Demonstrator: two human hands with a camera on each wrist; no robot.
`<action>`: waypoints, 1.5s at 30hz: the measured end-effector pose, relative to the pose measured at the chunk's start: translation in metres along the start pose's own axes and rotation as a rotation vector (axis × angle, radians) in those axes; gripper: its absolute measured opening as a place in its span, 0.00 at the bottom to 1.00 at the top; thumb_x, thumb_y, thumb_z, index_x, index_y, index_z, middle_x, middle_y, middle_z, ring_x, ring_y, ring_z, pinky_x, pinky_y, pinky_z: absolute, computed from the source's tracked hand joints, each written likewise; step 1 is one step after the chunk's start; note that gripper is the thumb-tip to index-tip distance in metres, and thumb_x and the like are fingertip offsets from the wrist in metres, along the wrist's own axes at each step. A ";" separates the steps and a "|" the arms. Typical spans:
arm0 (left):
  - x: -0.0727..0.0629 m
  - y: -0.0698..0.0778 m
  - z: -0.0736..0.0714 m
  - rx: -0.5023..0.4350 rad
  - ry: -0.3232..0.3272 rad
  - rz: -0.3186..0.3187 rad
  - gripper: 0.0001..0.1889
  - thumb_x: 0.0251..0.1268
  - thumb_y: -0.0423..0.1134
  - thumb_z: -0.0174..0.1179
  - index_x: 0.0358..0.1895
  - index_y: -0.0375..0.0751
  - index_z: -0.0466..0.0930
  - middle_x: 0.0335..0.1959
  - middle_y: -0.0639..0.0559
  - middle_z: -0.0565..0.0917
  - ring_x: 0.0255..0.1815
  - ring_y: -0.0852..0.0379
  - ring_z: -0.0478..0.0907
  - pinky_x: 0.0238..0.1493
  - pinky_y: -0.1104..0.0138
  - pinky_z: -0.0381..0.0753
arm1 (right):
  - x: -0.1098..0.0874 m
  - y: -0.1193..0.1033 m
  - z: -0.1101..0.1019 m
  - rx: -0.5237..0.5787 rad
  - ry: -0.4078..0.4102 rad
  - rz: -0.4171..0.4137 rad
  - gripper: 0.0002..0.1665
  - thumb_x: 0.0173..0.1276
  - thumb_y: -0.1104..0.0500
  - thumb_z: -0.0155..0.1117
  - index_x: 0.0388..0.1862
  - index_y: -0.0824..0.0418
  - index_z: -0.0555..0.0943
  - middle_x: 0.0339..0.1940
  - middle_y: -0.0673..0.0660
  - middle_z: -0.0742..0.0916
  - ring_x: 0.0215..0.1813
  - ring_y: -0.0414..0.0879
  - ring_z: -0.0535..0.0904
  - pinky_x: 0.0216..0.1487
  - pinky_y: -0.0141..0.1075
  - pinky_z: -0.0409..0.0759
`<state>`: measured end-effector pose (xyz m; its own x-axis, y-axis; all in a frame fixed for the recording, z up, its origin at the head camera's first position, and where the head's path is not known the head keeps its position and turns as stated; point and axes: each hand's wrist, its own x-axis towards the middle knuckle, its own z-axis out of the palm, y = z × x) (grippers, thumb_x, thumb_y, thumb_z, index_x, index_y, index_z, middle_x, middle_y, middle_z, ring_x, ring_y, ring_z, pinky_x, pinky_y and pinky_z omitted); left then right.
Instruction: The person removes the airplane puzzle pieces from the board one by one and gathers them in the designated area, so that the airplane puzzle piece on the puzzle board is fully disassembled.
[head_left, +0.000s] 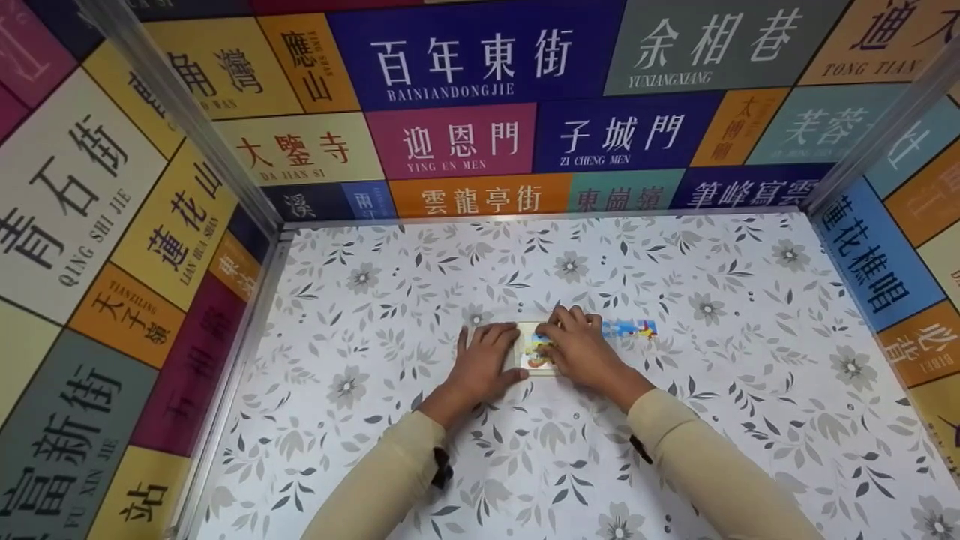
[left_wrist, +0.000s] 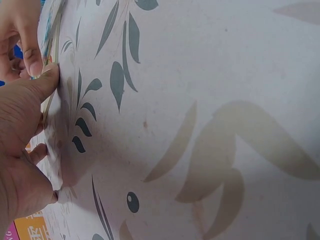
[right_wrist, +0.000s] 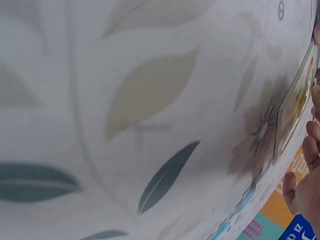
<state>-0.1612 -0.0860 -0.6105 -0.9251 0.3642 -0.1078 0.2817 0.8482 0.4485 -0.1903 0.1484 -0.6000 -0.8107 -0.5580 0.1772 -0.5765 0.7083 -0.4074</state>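
On the white table lies a small puzzle board [head_left: 528, 362] with a pale frame and a yellow, colourful picture. My left hand [head_left: 484, 364] holds it at the left side, fingertips by the upper corner and thumb at the lower edge; the thumb [left_wrist: 47, 82] shows against the frame in the left wrist view. Over the board's right part is my right hand [head_left: 585, 349], fingers bent down onto the picture. Whether they pinch a loose piece is hidden. A blue picture strip [head_left: 630, 328] with a red and yellow patch lies just right of the right hand, partly covered by it.
The tabletop [head_left: 420, 300] has a grey leaf and flower print. Panels with large Chinese lettering [head_left: 465, 56] rise behind it and on both sides, with metal edging [head_left: 217, 390] along the left.
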 end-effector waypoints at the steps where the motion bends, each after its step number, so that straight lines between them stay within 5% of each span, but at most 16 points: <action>1: 0.000 -0.001 0.000 -0.001 -0.001 -0.001 0.38 0.78 0.61 0.67 0.84 0.51 0.69 0.86 0.54 0.68 0.87 0.46 0.62 0.88 0.29 0.48 | -0.001 0.001 -0.001 0.007 0.002 0.001 0.16 0.81 0.52 0.71 0.61 0.57 0.86 0.55 0.61 0.80 0.55 0.58 0.71 0.59 0.66 0.68; 45: 0.000 0.002 -0.001 -0.014 -0.008 -0.011 0.38 0.78 0.59 0.67 0.85 0.50 0.69 0.87 0.54 0.67 0.88 0.46 0.60 0.89 0.30 0.46 | -0.069 0.052 -0.031 -0.007 0.000 0.120 0.17 0.81 0.52 0.70 0.63 0.54 0.89 0.57 0.57 0.82 0.57 0.55 0.73 0.57 0.57 0.63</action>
<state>-0.1605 -0.0848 -0.6086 -0.9259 0.3582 -0.1200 0.2679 0.8466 0.4598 -0.1677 0.2367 -0.6059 -0.8739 -0.4691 0.1277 -0.4761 0.7728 -0.4196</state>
